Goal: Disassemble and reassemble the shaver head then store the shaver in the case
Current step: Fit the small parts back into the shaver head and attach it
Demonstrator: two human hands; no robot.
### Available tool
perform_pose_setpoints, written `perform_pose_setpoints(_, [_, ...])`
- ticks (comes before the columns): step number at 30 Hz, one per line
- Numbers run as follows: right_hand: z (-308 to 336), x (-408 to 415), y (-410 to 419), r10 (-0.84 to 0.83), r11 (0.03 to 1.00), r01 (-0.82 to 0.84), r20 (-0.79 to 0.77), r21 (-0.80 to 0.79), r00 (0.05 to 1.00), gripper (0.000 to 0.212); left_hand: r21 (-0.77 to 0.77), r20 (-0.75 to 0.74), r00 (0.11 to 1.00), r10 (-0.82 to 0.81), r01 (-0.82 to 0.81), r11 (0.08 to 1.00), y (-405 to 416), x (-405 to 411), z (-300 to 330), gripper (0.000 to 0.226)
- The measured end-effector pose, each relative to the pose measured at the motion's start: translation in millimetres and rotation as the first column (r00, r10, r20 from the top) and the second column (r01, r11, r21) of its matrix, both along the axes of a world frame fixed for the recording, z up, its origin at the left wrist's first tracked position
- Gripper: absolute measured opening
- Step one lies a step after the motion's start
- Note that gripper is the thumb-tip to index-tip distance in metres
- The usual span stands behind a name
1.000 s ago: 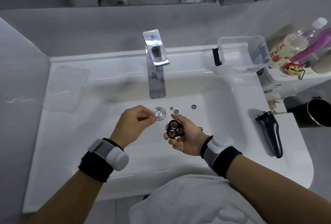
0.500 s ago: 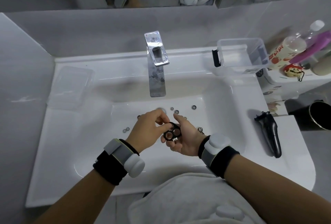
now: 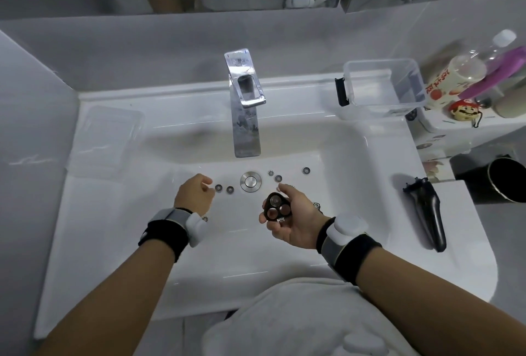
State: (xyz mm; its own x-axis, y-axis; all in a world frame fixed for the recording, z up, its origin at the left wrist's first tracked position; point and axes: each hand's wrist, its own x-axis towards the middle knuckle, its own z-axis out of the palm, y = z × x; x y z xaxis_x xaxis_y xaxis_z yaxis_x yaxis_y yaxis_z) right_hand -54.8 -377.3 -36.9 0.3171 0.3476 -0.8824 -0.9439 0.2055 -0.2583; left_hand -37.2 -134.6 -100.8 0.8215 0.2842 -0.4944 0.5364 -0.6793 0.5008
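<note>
My right hand grips the shaver head frame, one round cutter seated, two sockets bare; my left hand reaches, fingers loosely curled and holding nothing, toward two loose cutters in the sink. Reassembly looks barely begun: more pieces lie by the drain. Shaver body waits on the counter, clear case behind, unfilled.

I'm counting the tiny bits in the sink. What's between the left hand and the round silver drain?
In the head view, two small round shaver parts lie side by side on the basin floor between the left hand and the drain.
</note>
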Motion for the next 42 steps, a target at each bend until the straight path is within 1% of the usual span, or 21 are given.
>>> perform_pose_setpoints(3, [-1.6, 3.0, -0.6, -0.016, 1.000, 0.015, -0.014, -0.009, 1.000, 0.056, 0.135, -0.121, 0.974, -0.194, 0.209, 0.969, 4.5, 3.6, -23.2, 0.032])
perform_pose_setpoints(5, [-2.3, 5.1, -1.9, -0.021, 1.000, 0.021, -0.020, -0.013, 1.000, 0.055, 0.207, -0.157, 0.940, -0.303, 0.331, 0.921, 1.8, 10.0, -33.2, 0.038])
perform_pose_setpoints(8, [-1.7, 5.3, -4.7, -0.023, 1.000, 0.023, -0.026, -0.004, 0.999, 0.051, 0.320, -0.198, 0.894, -0.401, 0.446, 0.836, -4.7, 18.1, -42.2, 0.042])
perform_pose_setpoints(10, [-1.1, 5.7, -6.1, -0.008, 1.000, 0.008, -0.022, 0.001, 1.000, 0.049, 0.364, -0.216, 0.882, -0.418, 0.470, 0.804, -6.0, 21.3, -47.7, 0.041])
perform_pose_setpoints(12, [-0.1, 6.2, -6.7, 0.007, 1.000, -0.006, -0.021, 0.007, 1.000, 0.046, 0.378, -0.217, 0.889, -0.402, 0.456, 0.806, -5.7, 22.1, -50.8, 0.038])
perform_pose_setpoints(15, [1.1, 6.8, -7.6, 0.026, 1.000, -0.025, -0.016, 0.015, 1.000, 0.042, 0.408, -0.222, 0.875, -0.431, 0.484, 0.774, -5.1, 20.3, -53.8, 0.029])
perform_pose_setpoints(19, [2.8, 7.4, -8.9, 0.027, 0.999, -0.027, -0.002, 0.034, 1.000, 0.043, 0.410, -0.195, 0.890, -0.411, 0.455, 0.790, -4.5, 18.0, -55.8, 0.023])
perform_pose_setpoints(24, [5.1, 6.6, -9.3, 0.021, 0.998, -0.021, 0.002, 0.052, 1.000, 0.042, 0.306, -0.147, 0.940, -0.309, 0.340, 0.889, -3.8, 14.9, -53.7, 0.013])
perform_pose_setpoints(27, [5.8, 4.9, -7.8, 0.007, 0.997, -0.008, 0.006, 0.082, 1.000, 0.043, 0.181, -0.085, 0.981, -0.177, 0.190, 0.965, -0.7, 7.7, -45.0, 0.010])
perform_pose_setpoints(30, [4.6, 6.0, -7.3, -0.013, 0.994, 0.011, 0.014, 0.105, 1.000, 0.045, 0.049, 0.025, 0.995, -0.098, 0.096, 0.994, -5.1, 6.0, -24.8, 0.008])
perform_pose_setpoints(33, [2.9, 5.9, -7.6, -0.030, 0.993, 0.028, 0.017, 0.115, 0.999, 0.045, -0.121, 0.109, 0.989, -0.096, 0.109, 0.987, -16.9, 0.8, 10.8, 0.012])
perform_pose_setpoints(35, [1.2, 4.7, -7.6, -0.045, 0.991, 0.043, 0.014, 0.125, 0.999, 0.045, -0.249, 0.128, 0.984, -0.123, 0.152, 0.957, -24.6, -5.1, 35.0, 0.014])
perform_pose_setpoints(37, [0.4, 3.0, -7.3, -0.059, 0.989, 0.058, 0.007, 0.137, 0.998, 0.044, -0.342, 0.153, 0.975, -0.162, 0.206, 0.917, -32.5, -10.8, 57.2, 0.017])
perform_pose_setpoints(39, [-0.2, 3.2, -7.5, -0.072, 0.989, 0.071, 0.003, 0.130, 0.997, 0.042, -0.377, 0.185, 0.960, -0.210, 0.266, 0.887, -40.3, -12.9, 73.7, 0.015])
perform_pose_setpoints(42, [0.3, 1.2, -7.5, -0.077, 0.991, 0.076, 0.009, 0.106, 0.997, 0.042, -0.400, 0.195, 0.944, -0.267, 0.325, 0.857, -50.3, -16.2, 90.6, 0.013])
